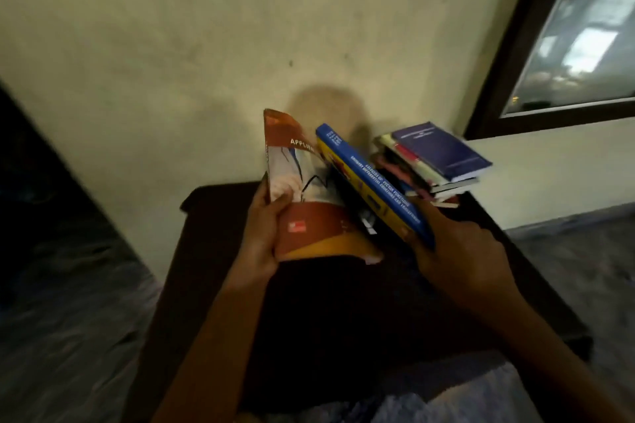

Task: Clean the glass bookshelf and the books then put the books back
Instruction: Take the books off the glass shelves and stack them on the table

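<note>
My left hand (264, 233) grips the left edge of an orange and white book (309, 203) with "APPLIED" on its cover, thumb across the front. My right hand (457, 251) grips the lower end of a blue and yellow book (371, 182) that leans against the orange one. Both books are tilted upright over a dark wooden table (213, 251). Between them sits a dark book, mostly hidden. A stack of several books (436, 161), topped by a dark blue one, lies at the table's back right corner. The glass bookshelf is not in view.
A cream wall (206, 45) stands right behind the table. A dark-framed window (567, 45) is at the upper right. Grey floor (584, 251) lies to the right of the table, and a dark object fills the left edge.
</note>
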`<state>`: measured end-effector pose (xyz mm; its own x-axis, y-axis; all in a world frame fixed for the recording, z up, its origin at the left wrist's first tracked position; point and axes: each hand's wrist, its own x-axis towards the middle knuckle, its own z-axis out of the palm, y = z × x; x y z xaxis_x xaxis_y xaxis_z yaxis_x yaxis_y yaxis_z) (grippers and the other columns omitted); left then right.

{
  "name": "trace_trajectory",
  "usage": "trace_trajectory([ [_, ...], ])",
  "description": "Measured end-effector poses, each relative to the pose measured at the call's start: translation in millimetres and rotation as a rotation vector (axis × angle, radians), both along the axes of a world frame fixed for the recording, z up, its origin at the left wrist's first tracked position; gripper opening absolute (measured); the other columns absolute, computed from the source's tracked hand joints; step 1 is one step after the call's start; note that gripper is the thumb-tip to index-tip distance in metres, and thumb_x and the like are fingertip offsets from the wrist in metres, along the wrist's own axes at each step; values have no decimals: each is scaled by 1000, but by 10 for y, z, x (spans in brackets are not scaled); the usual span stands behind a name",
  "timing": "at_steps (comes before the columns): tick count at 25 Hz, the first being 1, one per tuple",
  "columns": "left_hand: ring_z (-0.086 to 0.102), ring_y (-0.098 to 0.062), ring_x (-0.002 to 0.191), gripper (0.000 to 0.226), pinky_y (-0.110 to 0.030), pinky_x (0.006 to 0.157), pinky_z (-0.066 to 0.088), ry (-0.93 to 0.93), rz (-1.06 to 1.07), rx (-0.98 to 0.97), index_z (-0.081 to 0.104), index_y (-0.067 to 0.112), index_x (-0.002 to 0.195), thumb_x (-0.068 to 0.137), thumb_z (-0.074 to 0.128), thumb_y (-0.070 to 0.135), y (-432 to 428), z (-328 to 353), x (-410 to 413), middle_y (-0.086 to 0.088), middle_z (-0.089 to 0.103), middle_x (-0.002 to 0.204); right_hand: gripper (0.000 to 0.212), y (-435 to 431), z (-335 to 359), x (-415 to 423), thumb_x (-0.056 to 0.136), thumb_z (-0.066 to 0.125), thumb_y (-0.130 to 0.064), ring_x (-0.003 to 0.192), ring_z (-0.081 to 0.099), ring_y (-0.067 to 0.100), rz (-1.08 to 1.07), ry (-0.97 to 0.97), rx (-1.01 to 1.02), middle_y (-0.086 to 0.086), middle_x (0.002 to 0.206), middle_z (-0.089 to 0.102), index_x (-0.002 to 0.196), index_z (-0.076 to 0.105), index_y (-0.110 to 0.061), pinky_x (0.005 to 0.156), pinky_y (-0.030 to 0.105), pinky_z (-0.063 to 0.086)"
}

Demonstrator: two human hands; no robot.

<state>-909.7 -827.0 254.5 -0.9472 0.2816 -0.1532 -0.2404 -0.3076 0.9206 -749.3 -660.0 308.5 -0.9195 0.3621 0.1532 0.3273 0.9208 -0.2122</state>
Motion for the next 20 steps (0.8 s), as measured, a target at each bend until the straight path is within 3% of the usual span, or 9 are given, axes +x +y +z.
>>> trace_trajectory([
  [2, 64, -23, 82, 42, -32, 64, 55, 51, -28, -58, 46, 20, 132, 92, 52, 10, 409, -101, -417, -8, 63, 108, 53, 162, 33, -126, 96, 41, -42, 104, 59, 31, -81, 66, 11, 9, 118, 61, 145, 21, -36, 82, 36, 46],
  [4, 60, -31, 99, 52, -44, 83, 52, 122, -8, -182, 40, 18, 138, 88, 56, 20, 695, -316, -717, -14, 57, 123, 53, 295, 15, -296, 96, 42, -40, 103, 60, 29, -136, 112, 21, 9, 118, 61, 144, 23, -33, 83, 38, 48],
  [6, 44, -35, 126, 67, -57, 104, 34, 208, 22, -523, 29, 21, 146, 85, 54, 33, 813, -654, -933, -16, 44, 141, 52, 371, -66, -497, 97, 43, -38, 104, 60, 27, -155, 93, 32, 9, 120, 60, 144, 23, -29, 82, 36, 49],
  [8, 17, -33, 142, 63, -60, 112, 9, 203, 20, -814, 27, 18, 148, 91, 52, 31, 818, -994, -1093, -11, 29, 152, 49, 393, -177, -714, 98, 41, -35, 103, 60, 25, -158, 45, 51, 8, 119, 59, 143, 23, -26, 75, 32, 46],
  [9, 14, -34, 143, 63, -60, 113, 7, 185, -1, -806, 29, 16, 147, 91, 53, 33, 800, -1131, -1167, -11, 27, 152, 48, 387, -228, -821, 98, 40, -34, 101, 60, 25, -160, 23, 55, 8, 118, 59, 143, 23, -26, 70, 31, 43],
  [12, 44, -34, 127, 64, -58, 103, 36, 182, -26, -513, 38, 21, 138, 81, 57, 45, 755, -1369, -1281, -12, 47, 138, 49, 285, -309, -1148, 98, 42, -31, 97, 61, 23, -155, -27, 38, 7, 113, 60, 142, 22, -25, 67, 31, 40],
  [14, 54, -29, 116, 59, -52, 95, 46, 58, -94, -310, 38, 24, 137, 87, 56, 49, 744, -1405, -1229, -9, 50, 134, 48, 148, -351, -1372, 98, 41, -30, 100, 59, 25, -135, -56, 21, 8, 116, 59, 142, 22, -24, 71, 33, 42],
  [17, 60, -27, 111, 74, -46, 89, 50, -178, -256, -78, 41, 26, 137, 80, 32, 73, 608, -1057, -992, -10, 56, 131, 42, -148, -499, -1770, 99, 36, -23, 103, 59, 30, -102, -88, 101, 11, 118, 59, 140, 29, -19, 74, 34, 43],
  [20, 64, -4, 93, 51, -26, 75, 54, -178, -316, -36, 44, 38, 122, 92, 8, 59, 467, -990, -975, 8, 61, 111, 32, -435, -722, -2096, 97, 38, -19, 104, 60, 33, -72, -179, 132, 15, 114, 62, 128, 41, -11, 77, 35, 44],
])
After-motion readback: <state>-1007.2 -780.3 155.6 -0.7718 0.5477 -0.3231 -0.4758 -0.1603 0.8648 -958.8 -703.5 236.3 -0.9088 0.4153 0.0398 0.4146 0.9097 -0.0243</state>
